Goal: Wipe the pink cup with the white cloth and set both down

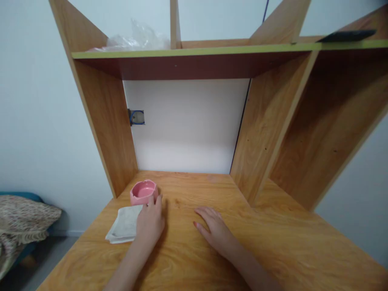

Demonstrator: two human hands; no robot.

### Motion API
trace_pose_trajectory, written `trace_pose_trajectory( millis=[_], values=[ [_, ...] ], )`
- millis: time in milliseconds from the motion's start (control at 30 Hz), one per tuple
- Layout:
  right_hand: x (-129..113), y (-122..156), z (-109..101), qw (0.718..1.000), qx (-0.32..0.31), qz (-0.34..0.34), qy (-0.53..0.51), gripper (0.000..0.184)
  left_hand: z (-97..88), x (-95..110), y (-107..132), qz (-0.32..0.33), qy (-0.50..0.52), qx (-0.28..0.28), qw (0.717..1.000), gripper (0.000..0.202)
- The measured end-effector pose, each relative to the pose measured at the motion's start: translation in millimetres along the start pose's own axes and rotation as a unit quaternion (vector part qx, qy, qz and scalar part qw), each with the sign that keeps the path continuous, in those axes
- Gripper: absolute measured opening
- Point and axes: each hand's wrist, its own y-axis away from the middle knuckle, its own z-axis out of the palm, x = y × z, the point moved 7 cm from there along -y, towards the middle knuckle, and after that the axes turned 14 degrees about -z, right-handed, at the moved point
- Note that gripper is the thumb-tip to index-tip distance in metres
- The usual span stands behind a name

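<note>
Toward the tabletop's (182, 254) far left corner, a pink bowl (143, 194) is sitting behind a cloth (125, 223), seemingly for easy reach. The left hand (150, 220) is overlapping both, its grip unclear; the right hand (216, 230) is resting loosely spread.

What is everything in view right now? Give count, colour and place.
Bowl: 1, pink, desk's back left
Folded cloth: 1 pile, white, in front of bowl
Desk: 1, wood-brown, below hands
Shelf unit: 1, wood-brown, green-edged, on desk
Crumpled plastic: 1 bundle, clear, upper shelf's left
Flat object: 1, black, upper shelf's right
Wall box: 1, grey with blue, behind desk
Patterned fabric: 1, beige, left of desk
Left hand: 1, bare, by bowl and cloth
Right hand: 1, bare, over desk's middle
</note>
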Motion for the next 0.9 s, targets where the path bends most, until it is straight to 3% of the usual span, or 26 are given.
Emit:
trace_pose_trajectory(
  millis=[100, 233, 333, 467, 567, 667, 767, 900],
  values=[
    [-5, -1, -3, 1.000, 0.000, -0.011, -0.013, 0.034, -5.4, 13, 4, 0.047, 0.127, 0.028, 0.990, 0.064],
    [-14, -2, -5, 0.999, -0.012, -0.033, -0.042, 0.039, -3.5, 35, 18, 0.120, 0.295, 0.005, 0.948, 0.072],
    [-24, -2, -4, 0.995, -0.035, -0.065, -0.064, 0.047, 4.4, 48, 30, 0.167, 0.368, -0.027, 0.914, 0.082],
    [-34, -2, 0, 0.991, -0.062, -0.094, -0.070, 0.046, 10.7, 54, 39, 0.196, 0.415, -0.027, 0.888, 0.087],
    [-33, -2, 0, 0.993, -0.061, -0.081, -0.058, 0.041, 7.2, 54, 40, 0.208, 0.415, -0.019, 0.885, 0.083],
    [-29, -3, -2, 0.996, -0.045, -0.053, -0.047, 0.034, -4.6, 48, 36, 0.215, 0.398, 0.009, 0.892, 0.064],
    [-20, -4, -8, 0.999, -0.016, -0.008, -0.048, 0.026, -13.8, 34, 23, 0.193, 0.368, 0.055, 0.908, 0.044],
    [0, -4, -19, 0.998, 0.022, 0.058, -0.031, 0.032, -16.4, 14, 4, 0.166, 0.332, 0.113, 0.921, 0.031]
  ],
)
